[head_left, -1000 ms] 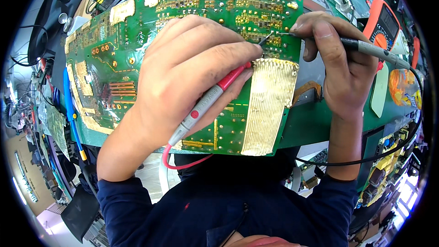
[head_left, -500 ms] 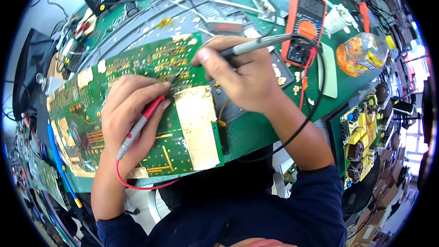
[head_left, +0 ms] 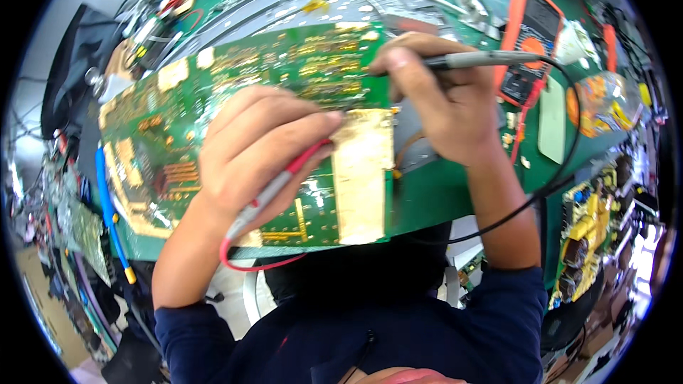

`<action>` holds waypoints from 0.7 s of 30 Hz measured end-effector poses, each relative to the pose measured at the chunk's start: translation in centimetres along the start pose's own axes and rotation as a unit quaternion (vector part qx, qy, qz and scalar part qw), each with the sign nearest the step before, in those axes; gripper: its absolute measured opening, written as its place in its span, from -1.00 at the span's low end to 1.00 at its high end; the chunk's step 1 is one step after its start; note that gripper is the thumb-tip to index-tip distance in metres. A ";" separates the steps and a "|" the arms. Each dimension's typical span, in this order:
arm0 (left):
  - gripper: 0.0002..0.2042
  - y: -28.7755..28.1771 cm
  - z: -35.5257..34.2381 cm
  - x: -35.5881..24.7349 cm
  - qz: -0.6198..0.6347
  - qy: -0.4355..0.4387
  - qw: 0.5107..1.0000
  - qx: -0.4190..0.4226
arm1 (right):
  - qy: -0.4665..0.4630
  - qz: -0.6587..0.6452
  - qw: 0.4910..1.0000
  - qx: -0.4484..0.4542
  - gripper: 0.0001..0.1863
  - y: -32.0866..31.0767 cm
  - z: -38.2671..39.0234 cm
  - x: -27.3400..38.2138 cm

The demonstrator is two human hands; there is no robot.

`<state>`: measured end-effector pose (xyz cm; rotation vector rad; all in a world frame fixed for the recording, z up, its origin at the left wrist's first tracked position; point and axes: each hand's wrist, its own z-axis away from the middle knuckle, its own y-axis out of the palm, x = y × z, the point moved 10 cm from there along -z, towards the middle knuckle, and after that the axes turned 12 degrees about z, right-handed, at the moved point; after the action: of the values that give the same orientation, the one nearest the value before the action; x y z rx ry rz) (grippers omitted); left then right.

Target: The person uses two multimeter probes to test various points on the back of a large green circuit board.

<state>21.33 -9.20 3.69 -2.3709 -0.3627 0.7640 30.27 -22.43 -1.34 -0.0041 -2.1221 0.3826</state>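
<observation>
A large green circuit board (head_left: 181, 146) with bare gold areas lies tilted on the green bench. Above its middle, my left hand (head_left: 249, 146) is closed around a red-and-grey test probe (head_left: 267, 192). That probe's dark tip points at the contacts just above the broad gold patch. Near the upper right edge of the board, my right hand (head_left: 445, 107) pinches a black-and-grey test probe (head_left: 473, 60). Its tip is hidden by my fingers, so contact cannot be made out. Beyond my right hand lies an orange multimeter (head_left: 530, 46), with a red lead running from it.
To the right are a pale green flat piece (head_left: 551, 119) and a clear bottle with an orange label (head_left: 603, 103). A grey mat (head_left: 277, 11) with scraps lies behind the board. A blue cable (head_left: 107, 192) hangs at the left edge. The black lead loops beside my right forearm.
The whole view has shifted, so the board, hands and multimeter appear farther right and a little higher. Against the board, my left hand sits slightly farther right. Both probes stay held.
</observation>
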 end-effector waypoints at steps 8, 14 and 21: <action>-0.67 0.6 0.1 0.9 -0.019 0.016 1.000 0.004 | -0.025 -0.022 0.999 0.007 -0.85 0.1 -0.1 0.8; -0.68 0.8 0.0 1.0 -0.032 0.018 0.999 -0.001 | -0.026 0.007 0.999 0.030 -0.83 0.1 0.1 0.9; -0.69 0.6 0.1 1.1 -0.029 0.015 0.999 -0.006 | -0.030 0.020 0.999 0.040 -0.82 0.2 0.1 1.0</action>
<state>22.19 -9.19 2.75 -2.3701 -0.4222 0.7007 29.60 -22.14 -0.61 0.0119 -2.1677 0.4960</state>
